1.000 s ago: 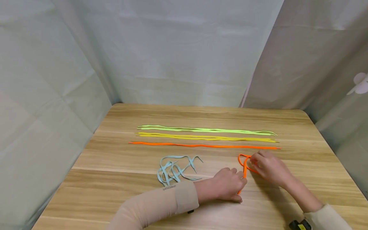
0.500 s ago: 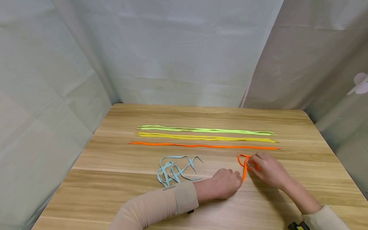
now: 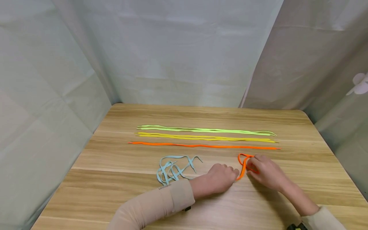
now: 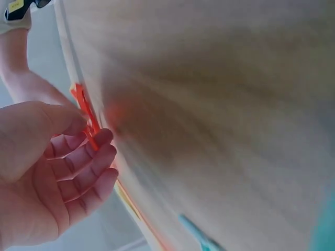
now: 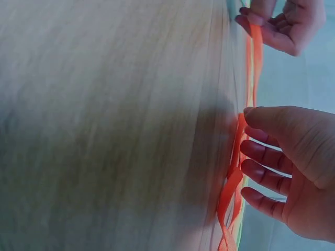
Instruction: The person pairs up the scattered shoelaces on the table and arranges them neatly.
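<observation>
A looped orange shoelace [image 3: 243, 164] lies between the two hands at the right of the table. My left hand [image 3: 222, 178] pinches one end of it between thumb and forefinger; in the right wrist view that stretch of lace [image 5: 257, 57] runs from the left fingertips towards the right hand. My right hand [image 3: 267, 172] pinches the lace near its loop, thumb and forefinger close together, the other fingers loosely bent. In the left wrist view, the thumb and forefinger of the left hand [image 4: 63, 167] meet on the orange lace.
A tangled light-blue shoelace [image 3: 175, 171] lies beside the left forearm. Farther back, a straight orange lace [image 3: 201, 146], yellow laces [image 3: 201, 137] and neon-green laces [image 3: 201, 129] lie side by side across the wooden table [image 3: 95, 191]. Pale curtains [image 3: 184, 57] hang around it.
My left hand has moved a little left and away from me, closing its fingers on the orange lace's end and drawing it leftward. The right hand has barely shifted.
</observation>
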The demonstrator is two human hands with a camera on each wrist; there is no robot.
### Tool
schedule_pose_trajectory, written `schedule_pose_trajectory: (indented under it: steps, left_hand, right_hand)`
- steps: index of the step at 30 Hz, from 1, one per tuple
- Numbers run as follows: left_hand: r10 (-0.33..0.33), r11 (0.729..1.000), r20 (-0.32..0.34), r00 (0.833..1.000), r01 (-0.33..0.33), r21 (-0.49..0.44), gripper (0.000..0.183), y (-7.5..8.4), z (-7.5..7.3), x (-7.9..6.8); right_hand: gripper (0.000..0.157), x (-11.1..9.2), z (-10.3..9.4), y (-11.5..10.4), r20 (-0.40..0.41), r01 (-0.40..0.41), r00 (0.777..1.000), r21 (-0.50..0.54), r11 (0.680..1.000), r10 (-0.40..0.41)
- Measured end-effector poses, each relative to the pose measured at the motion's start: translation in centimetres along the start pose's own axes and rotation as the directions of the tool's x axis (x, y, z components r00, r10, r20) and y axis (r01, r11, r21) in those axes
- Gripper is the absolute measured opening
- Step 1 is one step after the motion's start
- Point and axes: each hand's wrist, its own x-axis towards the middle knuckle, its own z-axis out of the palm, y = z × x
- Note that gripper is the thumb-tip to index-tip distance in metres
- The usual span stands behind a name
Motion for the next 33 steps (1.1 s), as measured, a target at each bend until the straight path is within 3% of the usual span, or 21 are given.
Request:
schedule_pose_trajectory:
  steps: [11,21,25,30,33]
  left_hand:
    - [-0.029,0.999,-0.101,0.994,0.027,-0.023,0.008,-2.9,-0.4,-0.3]
    - [-0.107,0.978,-0.077,0.991,0.091,-0.188,0.006,-5.1,-0.8,-0.9]
    - [-0.108,0.977,-0.108,0.988,0.085,-0.198,0.006,-6.2,-0.8,-1.6]
    - [-0.1,0.969,-0.199,0.975,0.05,-0.241,0.017,-8.0,-0.2,-2.4]
    - [-0.141,0.952,-0.213,0.967,0.073,-0.296,0.02,-9.2,0.1,-2.9]
  right_hand:
    - [0.029,-0.1,0.3,0.3,0.018,-0.028,0.999,-0.043,0.999,0.029]
    - [0.02,-0.3,0.4,0.5,0.003,-0.034,0.999,-0.057,0.998,0.034]
    - [0.019,-0.2,0.3,0.7,0.005,-0.044,0.999,-0.052,0.998,0.044]
    - [0.016,0.0,-0.2,0.7,0.051,-0.111,0.992,-0.042,0.993,0.113]
    - [0.016,0.1,-0.6,0.8,0.084,-0.16,0.983,-0.023,0.987,0.161]
